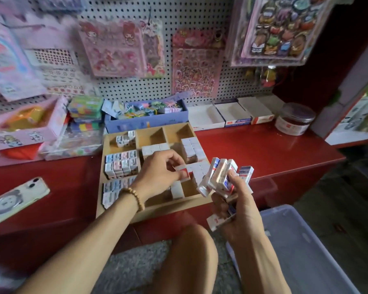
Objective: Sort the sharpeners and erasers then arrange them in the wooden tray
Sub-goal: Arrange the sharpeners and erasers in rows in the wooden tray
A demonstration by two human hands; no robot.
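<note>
Red table (263,149), wooden tray (151,211) at its middle, phone (15,200) at left, blue box (147,122), white boxes (227,117), lidded jar (294,118) along the back.

Soft, even light fills the scene, a little dim toward the lower corners, with a pale sheen on the red surface (263,149) that seems to come from the upper right. Motion blur smears the hanging sticker sheets (113,47) and the whole left edge, while the wooden tray (119,211) at the centre is sharper. Wide-angle distortion bends the pegboard (179,15) and stretches both forearms.
</note>
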